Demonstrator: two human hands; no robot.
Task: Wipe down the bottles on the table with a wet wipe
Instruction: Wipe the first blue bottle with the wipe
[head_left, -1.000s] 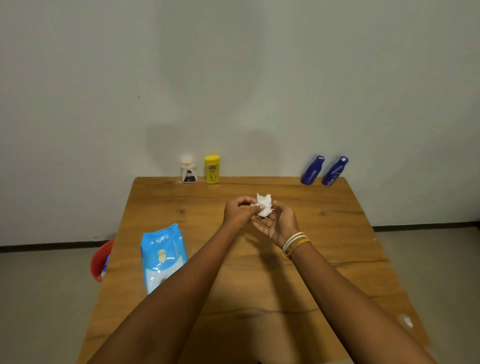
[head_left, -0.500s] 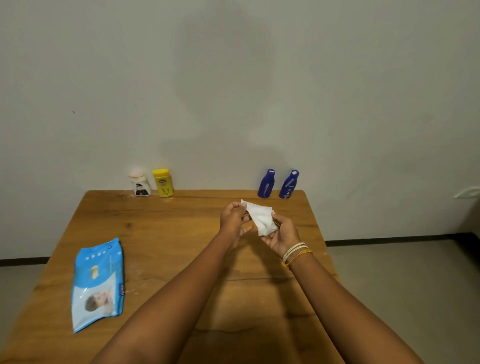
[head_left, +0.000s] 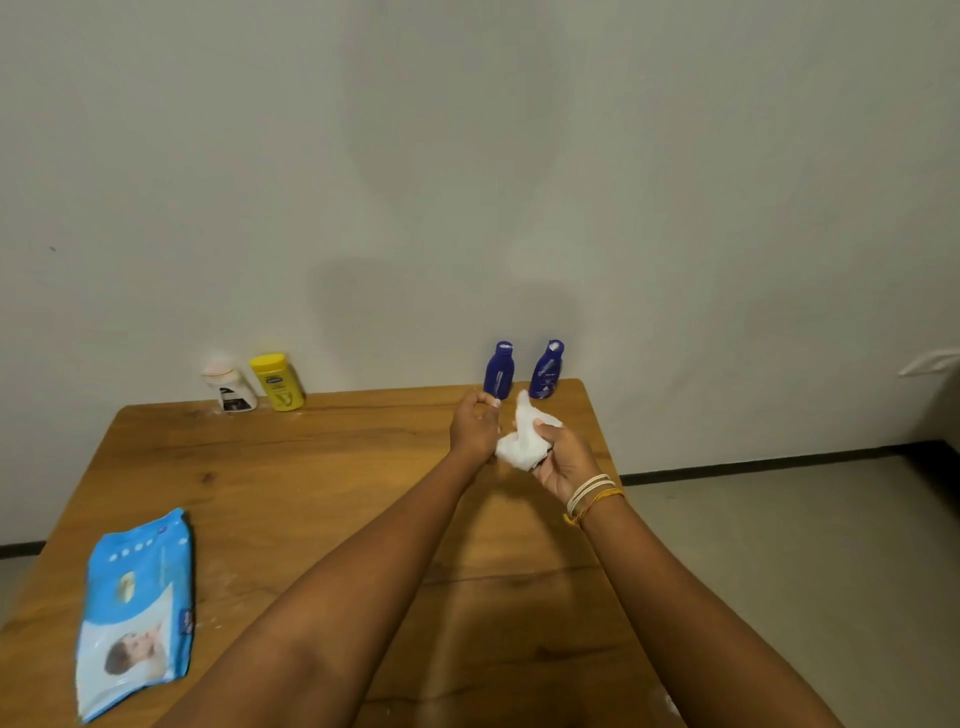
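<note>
Both bare forearms are reaching forward from the bottom edge, angling toward each other so the hands are meeting close together. The left hand (head_left: 475, 426) is turning its back to the camera, fingers curling inward with thumb and forefinger tips nearly touching, holding nothing that can be seen. The right hand (head_left: 563, 457) is facing palm-up and slightly inward, its fingers and thumb curling around a crumpled white wipe (head_left: 522, 441). Thin bangles (head_left: 592, 493) are circling the right wrist.
</note>
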